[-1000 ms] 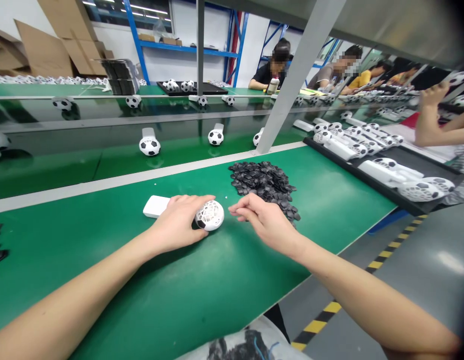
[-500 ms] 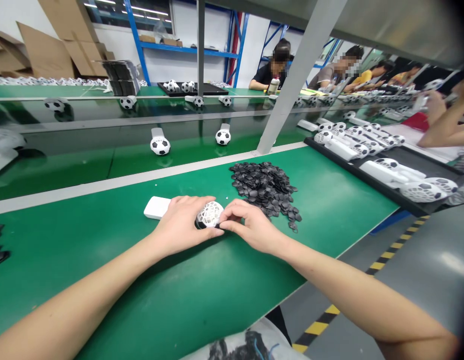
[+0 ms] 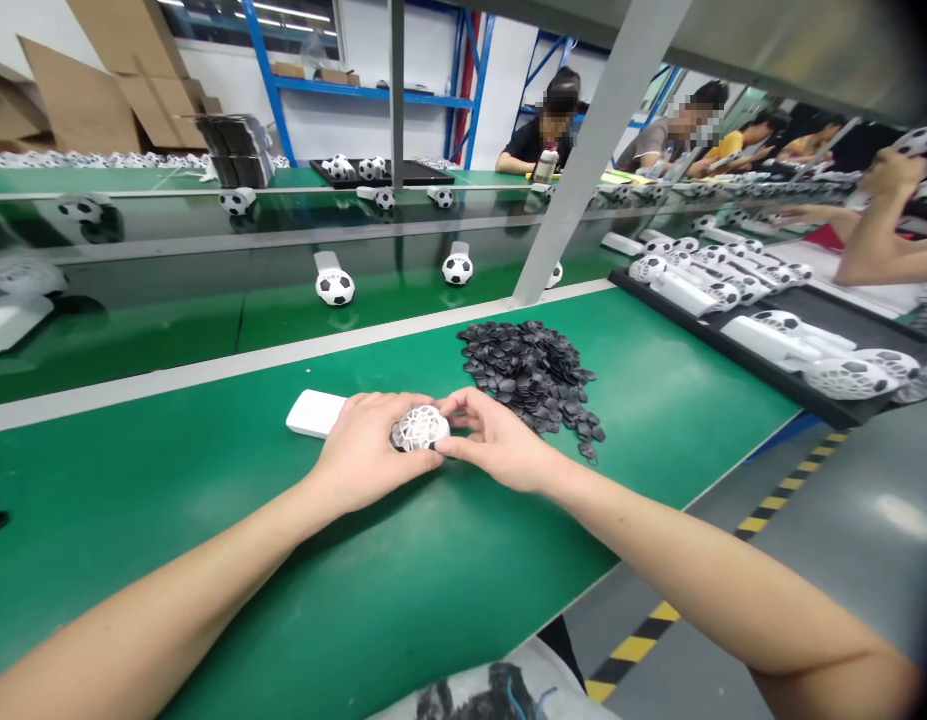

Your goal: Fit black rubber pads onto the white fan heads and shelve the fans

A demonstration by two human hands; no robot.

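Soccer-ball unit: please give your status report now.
Left hand grips soccer-ball unit. Right hand touches its ball end. Black pieces piled beyond right hand.

White ball-headed piece with flat handle (image 3: 317, 414): smooth plastic look, faint sheen. Small flat black chips (image 3: 523, 370): plastic or rubber, can't tell, satin. Green desk (image 3: 343, 590): smooth, semi-gloss. Brown boxes (image 3: 84, 100): matt cardboard.

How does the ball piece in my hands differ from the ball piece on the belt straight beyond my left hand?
The held piece shows mostly open white lattice on top; the belt piece shows black patches on white.
The held piece's handle points left; the belt piece's handle points away from you.
The left hand and right hand hold the held piece; nobody touches the belt piece.
Both have a ball-shaped head and white handle.
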